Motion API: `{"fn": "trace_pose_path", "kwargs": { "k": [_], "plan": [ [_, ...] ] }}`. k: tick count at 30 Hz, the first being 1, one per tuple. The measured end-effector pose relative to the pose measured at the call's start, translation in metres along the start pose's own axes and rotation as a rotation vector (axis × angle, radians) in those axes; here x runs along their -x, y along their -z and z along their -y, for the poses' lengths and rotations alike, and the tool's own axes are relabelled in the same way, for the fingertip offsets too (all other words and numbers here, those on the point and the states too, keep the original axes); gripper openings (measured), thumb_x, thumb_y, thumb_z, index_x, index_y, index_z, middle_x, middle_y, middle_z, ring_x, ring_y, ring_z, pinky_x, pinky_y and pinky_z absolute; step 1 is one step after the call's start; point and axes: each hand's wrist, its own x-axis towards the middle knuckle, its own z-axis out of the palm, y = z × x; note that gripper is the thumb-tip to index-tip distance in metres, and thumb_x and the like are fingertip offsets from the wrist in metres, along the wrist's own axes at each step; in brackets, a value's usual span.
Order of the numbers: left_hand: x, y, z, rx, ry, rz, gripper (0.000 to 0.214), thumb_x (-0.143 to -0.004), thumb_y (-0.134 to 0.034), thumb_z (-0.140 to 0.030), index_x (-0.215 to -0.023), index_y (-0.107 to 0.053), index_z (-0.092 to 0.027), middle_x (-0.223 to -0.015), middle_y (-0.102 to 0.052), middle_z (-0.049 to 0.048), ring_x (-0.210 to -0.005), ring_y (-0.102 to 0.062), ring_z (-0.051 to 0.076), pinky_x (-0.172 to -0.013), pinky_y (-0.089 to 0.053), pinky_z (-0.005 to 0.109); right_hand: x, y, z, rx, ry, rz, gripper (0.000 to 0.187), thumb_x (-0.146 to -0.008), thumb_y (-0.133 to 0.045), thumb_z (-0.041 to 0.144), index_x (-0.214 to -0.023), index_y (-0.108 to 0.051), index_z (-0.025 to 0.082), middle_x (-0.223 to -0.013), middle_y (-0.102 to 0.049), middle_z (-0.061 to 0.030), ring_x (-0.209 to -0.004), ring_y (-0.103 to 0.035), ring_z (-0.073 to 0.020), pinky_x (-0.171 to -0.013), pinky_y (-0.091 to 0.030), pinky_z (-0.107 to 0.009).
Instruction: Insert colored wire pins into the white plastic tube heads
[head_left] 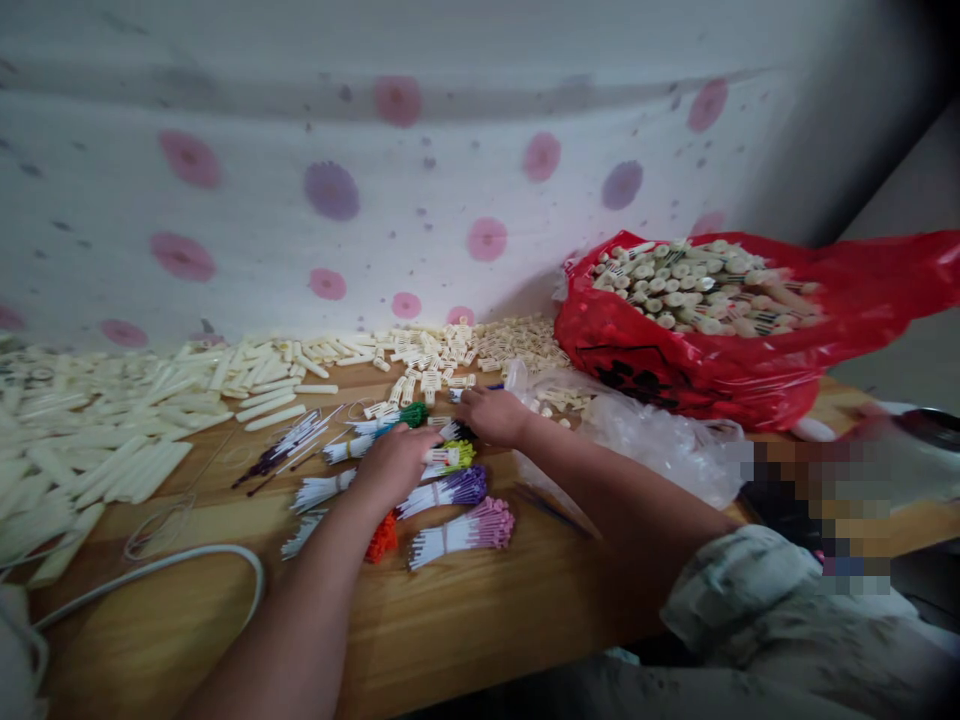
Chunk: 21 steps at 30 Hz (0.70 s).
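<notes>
My left hand [391, 466] is curled over a spread of tied bundles of thin white sticks with coloured tips: purple [450, 490], pink [466, 530], orange [382, 540], yellow-green [454, 456] and green [409, 415]. Its fingers are bent down onto a bundle; what they grip is hidden. My right hand [491, 415] reaches across just beyond it, fingers closed down near a dark-tipped bundle [454, 432] and small cream clips [427, 380].
Cream plastic tubes [112, 440] cover the left of the wooden table [465, 620]. A red bag [720, 330] full of cream parts lies at the right, a clear bag [652, 435] before it. A white cable [165, 570] loops at the left. Spotted cloth [337, 190] hangs behind.
</notes>
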Motion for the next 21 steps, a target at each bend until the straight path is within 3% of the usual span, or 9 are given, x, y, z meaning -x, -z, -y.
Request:
{"fn": "trace_pose_path", "kwargs": {
  "k": [10, 21],
  "plan": [
    [-0.0004, -0.0046, 0.0044, 0.069, -0.047, -0.045, 0.050, -0.068, -0.048, -0.002, -0.101, -0.070, -0.032, -0.116, -0.067, 0.0000, -0.094, -0.059, 0.024, -0.082, -0.042, 0.032, -0.0072, -0.0009, -0.0017, -0.021, 0.025, 0.015, 0.022, -0.089, -0.045, 0.019, -0.099, -0.064, 0.015, -0.101, -0.066, -0.0125, -0.091, -0.062, -0.0226, -0.072, -0.047, -0.030],
    [-0.0009, -0.0035, 0.0040, 0.041, -0.013, -0.003, 0.049, -0.068, -0.049, -0.004, -0.105, -0.069, -0.030, -0.120, -0.065, 0.0002, -0.104, -0.059, 0.024, -0.091, -0.041, 0.035, -0.0091, -0.0020, -0.0019, -0.016, 0.029, 0.054, 0.023, -0.088, -0.046, 0.021, -0.096, -0.066, 0.016, -0.102, -0.066, -0.0126, -0.092, -0.063, -0.0238, -0.070, -0.048, -0.029]
  ]
}}
